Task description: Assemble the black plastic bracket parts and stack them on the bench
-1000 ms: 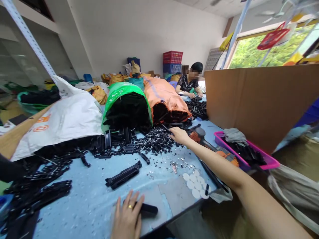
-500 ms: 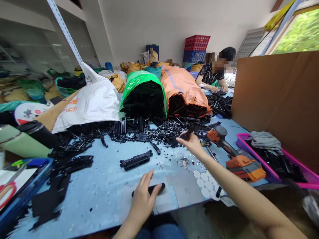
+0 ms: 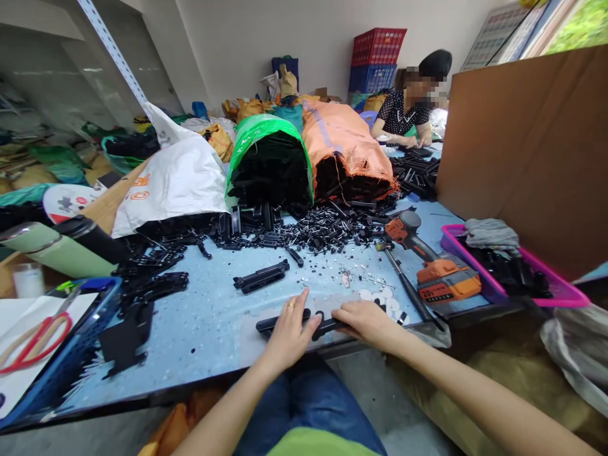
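Observation:
My left hand point(image 3: 291, 330) lies over a slim black plastic bar point(image 3: 266, 327) near the table's front edge, fingers stretched and thumb apart. The bar's rounded ends show on both sides of the hand. My right hand point(image 3: 368, 322), its fingers bent and closed, grips a black plastic part with a hooked end point(image 3: 325, 324). That hooked end points at my left thumb, close to the bar; whether they touch I cannot tell. Farther back lies a longer black assembled piece point(image 3: 261, 277), with a small black link point(image 3: 295, 256) beside it.
Loose black parts and screws point(image 3: 327, 228) spill from green point(image 3: 266, 123) and orange sacks point(image 3: 342, 136). At right are a hammer point(image 3: 406, 282), an orange cordless power tool point(image 3: 444, 278) and a pink tray point(image 3: 565, 294). Red scissors point(image 3: 40, 339) lie left. A co-worker point(image 3: 403, 117) sits at the back.
My right hand has come from the loose-parts pile to beside my left hand, bringing the hooked black part. My left hand stays at the bar. The view has tilted downward.

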`<state>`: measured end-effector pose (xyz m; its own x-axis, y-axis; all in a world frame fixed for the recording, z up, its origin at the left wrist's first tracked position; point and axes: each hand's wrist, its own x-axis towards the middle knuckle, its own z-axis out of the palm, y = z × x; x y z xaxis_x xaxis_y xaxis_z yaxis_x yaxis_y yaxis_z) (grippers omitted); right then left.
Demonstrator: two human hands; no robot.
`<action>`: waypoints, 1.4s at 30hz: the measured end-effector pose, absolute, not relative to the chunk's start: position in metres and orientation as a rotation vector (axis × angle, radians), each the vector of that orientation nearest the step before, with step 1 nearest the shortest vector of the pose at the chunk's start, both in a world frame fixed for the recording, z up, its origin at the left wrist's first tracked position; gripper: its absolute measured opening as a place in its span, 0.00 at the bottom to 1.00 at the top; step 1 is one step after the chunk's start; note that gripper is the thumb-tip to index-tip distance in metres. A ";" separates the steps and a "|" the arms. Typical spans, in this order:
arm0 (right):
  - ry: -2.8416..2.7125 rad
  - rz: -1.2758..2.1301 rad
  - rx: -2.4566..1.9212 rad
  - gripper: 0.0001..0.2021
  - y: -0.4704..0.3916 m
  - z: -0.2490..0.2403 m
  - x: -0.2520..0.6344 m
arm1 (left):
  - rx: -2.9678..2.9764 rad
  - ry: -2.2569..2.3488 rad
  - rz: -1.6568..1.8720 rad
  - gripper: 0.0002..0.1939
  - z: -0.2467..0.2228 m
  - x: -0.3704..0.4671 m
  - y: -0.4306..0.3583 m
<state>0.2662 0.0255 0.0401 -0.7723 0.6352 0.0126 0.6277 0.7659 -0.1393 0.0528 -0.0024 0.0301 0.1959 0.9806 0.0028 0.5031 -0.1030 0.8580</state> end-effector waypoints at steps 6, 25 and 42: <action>-3.009 0.181 -1.060 0.16 0.031 0.014 0.252 | 2.242 1.417 0.292 0.32 0.017 0.036 0.013; -2.921 -0.061 -0.981 0.13 0.026 0.037 0.230 | 2.316 1.523 0.558 0.25 0.002 0.025 -0.002; -2.536 0.336 -1.221 0.13 0.054 -0.001 0.273 | 2.430 1.702 0.347 0.12 0.005 0.107 0.203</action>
